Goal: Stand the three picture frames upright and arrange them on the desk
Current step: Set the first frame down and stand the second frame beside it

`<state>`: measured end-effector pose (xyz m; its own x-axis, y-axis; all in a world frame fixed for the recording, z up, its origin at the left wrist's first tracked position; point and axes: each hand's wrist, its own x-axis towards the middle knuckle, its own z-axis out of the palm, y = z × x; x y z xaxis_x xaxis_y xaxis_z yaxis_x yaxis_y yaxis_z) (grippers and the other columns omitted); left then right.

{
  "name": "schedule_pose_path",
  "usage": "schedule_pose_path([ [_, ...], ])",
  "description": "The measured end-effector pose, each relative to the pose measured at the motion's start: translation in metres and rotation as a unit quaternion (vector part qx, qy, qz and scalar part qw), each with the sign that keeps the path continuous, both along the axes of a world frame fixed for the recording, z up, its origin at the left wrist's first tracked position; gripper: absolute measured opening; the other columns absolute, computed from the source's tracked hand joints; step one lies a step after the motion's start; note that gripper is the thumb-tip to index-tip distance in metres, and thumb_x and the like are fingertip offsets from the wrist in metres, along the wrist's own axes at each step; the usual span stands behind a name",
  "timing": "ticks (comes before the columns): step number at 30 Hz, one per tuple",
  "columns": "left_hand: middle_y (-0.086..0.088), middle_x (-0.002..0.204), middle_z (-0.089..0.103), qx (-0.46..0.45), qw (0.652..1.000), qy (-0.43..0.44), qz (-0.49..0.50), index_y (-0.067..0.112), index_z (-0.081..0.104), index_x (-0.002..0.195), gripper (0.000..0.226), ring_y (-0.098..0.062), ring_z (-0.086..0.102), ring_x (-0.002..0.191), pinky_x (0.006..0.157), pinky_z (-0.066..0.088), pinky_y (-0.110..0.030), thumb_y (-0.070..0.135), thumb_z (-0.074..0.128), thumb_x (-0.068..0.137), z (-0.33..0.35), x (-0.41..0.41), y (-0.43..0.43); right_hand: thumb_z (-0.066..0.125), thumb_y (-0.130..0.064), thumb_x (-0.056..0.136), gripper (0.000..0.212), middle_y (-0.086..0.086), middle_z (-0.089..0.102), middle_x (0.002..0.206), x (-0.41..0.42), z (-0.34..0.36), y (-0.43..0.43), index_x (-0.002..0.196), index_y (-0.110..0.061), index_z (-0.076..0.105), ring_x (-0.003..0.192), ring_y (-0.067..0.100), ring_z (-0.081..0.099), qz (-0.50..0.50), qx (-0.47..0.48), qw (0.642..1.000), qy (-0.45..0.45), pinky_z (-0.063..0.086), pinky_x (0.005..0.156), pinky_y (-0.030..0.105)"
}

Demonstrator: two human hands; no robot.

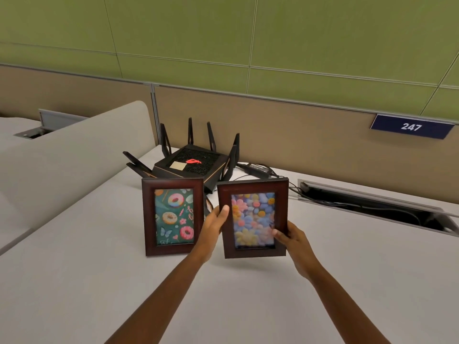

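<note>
On the left, the doughnut frame (172,216) stands upright on the desk (74,281), its picture facing the person, so that one looks finished. Just beside it, at 3 o'clock, the left hand (213,228) grips the left edge of the flower frame (253,218), thumb laid on the front and the other fingers hidden behind the wood. The right hand (291,240) holds the same frame at its lower right corner, fingers (279,235) pressed on the front border and glass. This frame is upright but tilts a little; whether its bottom edge touches the desk I cannot tell. My guess is that it is being set down next to the first one.

A third frame is nowhere in view, so by my count one is done, one is in hand, and one remains to be found and stood.

Behind the frames, at 12 o'clock, sits a black router (191,163) with raised antennas, close behind the doughnut frame, which limits pushing the row further back. A power brick (259,167) and its cables lie at 1 o'clock. An open cable trough (372,207) runs at 3 o'clock, well apart from the hands; a frame placed far right could catch its lip. A sign reading 247 (412,126) hangs on the partition.
</note>
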<state>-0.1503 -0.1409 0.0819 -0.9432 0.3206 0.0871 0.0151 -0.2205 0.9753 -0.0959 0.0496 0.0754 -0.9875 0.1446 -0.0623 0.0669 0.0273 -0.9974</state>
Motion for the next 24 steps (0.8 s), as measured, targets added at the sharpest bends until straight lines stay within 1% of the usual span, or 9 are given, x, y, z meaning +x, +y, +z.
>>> schedule_pose_path([
  [3,0.007,0.101,0.069,0.021,0.999,-0.034,-0.015,0.030,0.063,0.098,0.031,-0.008,0.066,0.094,0.085,0.053,-0.026,0.044,0.040,0.083,0.001,-0.012,0.004,0.049,-0.014,0.090,0.025,0.000,0.061,0.109,-0.006,-0.010,-0.005,0.115,-0.019,0.049,0.091,0.007,0.062,-0.006,-0.006,1.000,-0.024,0.056,0.065,0.011],
  [4,0.006,0.102,0.068,0.019,0.999,-0.040,-0.018,0.031,0.062,0.098,0.031,-0.007,0.066,0.094,0.084,0.054,-0.026,0.045,0.039,0.082,0.000,-0.015,0.005,0.048,-0.015,0.091,0.028,0.000,0.061,0.110,-0.009,-0.014,-0.005,0.118,-0.017,0.048,0.091,0.008,0.062,-0.007,-0.009,0.999,-0.031,0.055,0.065,0.012],
  [6,0.006,0.102,0.067,0.005,0.999,-0.042,-0.028,0.031,0.060,0.099,0.029,-0.005,0.068,0.089,0.077,0.056,-0.021,0.045,0.040,0.083,-0.003,-0.022,0.009,0.048,-0.016,0.091,0.033,0.001,0.059,0.113,-0.014,-0.019,-0.005,0.124,-0.013,0.046,0.094,0.013,0.061,-0.013,-0.012,0.999,-0.042,0.054,0.074,0.019],
  [8,0.006,0.100,0.067,-0.007,0.998,-0.044,-0.036,0.031,0.059,0.098,0.025,-0.004,0.069,0.085,0.072,0.057,-0.017,0.040,0.038,0.088,-0.005,-0.029,0.011,0.048,-0.016,0.091,0.036,0.002,0.058,0.115,-0.019,-0.022,-0.003,0.126,-0.011,0.045,0.098,0.017,0.059,-0.021,-0.015,0.998,-0.049,0.050,0.084,0.029],
  [10,0.006,0.099,0.067,-0.009,0.998,-0.050,-0.036,0.031,0.059,0.098,0.025,-0.003,0.070,0.082,0.069,0.057,-0.016,0.036,0.036,0.091,-0.007,-0.036,0.014,0.048,-0.016,0.091,0.037,0.003,0.057,0.116,-0.023,-0.024,0.000,0.127,-0.010,0.044,0.102,0.020,0.057,-0.024,-0.022,0.998,-0.053,0.047,0.088,0.033],
  [14,0.009,0.090,0.072,-0.002,0.997,-0.065,-0.030,0.030,0.061,0.096,0.026,-0.005,0.071,0.081,0.063,0.057,-0.016,0.040,0.040,0.085,-0.011,-0.046,0.018,0.047,-0.016,0.091,0.037,0.001,0.056,0.116,-0.032,-0.030,0.003,0.127,-0.010,0.044,0.102,0.019,0.056,-0.025,-0.028,0.998,-0.059,0.046,0.090,0.034],
  [17,0.014,0.081,0.076,0.010,0.997,-0.078,-0.022,0.029,0.062,0.094,0.028,-0.004,0.071,0.079,0.060,0.056,-0.015,0.034,0.034,0.092,-0.018,-0.053,0.017,0.047,-0.017,0.091,0.038,0.000,0.056,0.116,-0.039,-0.034,0.003,0.128,-0.011,0.043,0.103,0.019,0.055,-0.017,-0.020,0.997,-0.067,0.046,0.090,0.033],
  [19,0.015,0.079,0.076,0.015,0.996,-0.086,-0.014,0.028,0.062,0.094,0.030,-0.004,0.071,0.078,0.060,0.056,-0.016,0.031,0.032,0.094,-0.021,-0.055,0.016,0.046,-0.016,0.091,0.038,0.001,0.056,0.117,-0.044,-0.037,0.003,0.128,-0.010,0.043,0.105,0.019,0.055,-0.011,-0.017,0.997,-0.072,0.046,0.092,0.034],
  [24,0.012,0.081,0.076,0.011,0.996,-0.083,-0.008,0.028,0.063,0.094,0.029,-0.006,0.071,0.080,0.063,0.058,-0.018,0.030,0.035,0.093,-0.030,-0.059,0.014,0.047,-0.017,0.091,0.038,0.000,0.056,0.117,-0.048,-0.043,0.003,0.129,-0.010,0.043,0.105,0.019,0.055,-0.002,-0.018,0.996,-0.083,0.046,0.093,0.035],
])
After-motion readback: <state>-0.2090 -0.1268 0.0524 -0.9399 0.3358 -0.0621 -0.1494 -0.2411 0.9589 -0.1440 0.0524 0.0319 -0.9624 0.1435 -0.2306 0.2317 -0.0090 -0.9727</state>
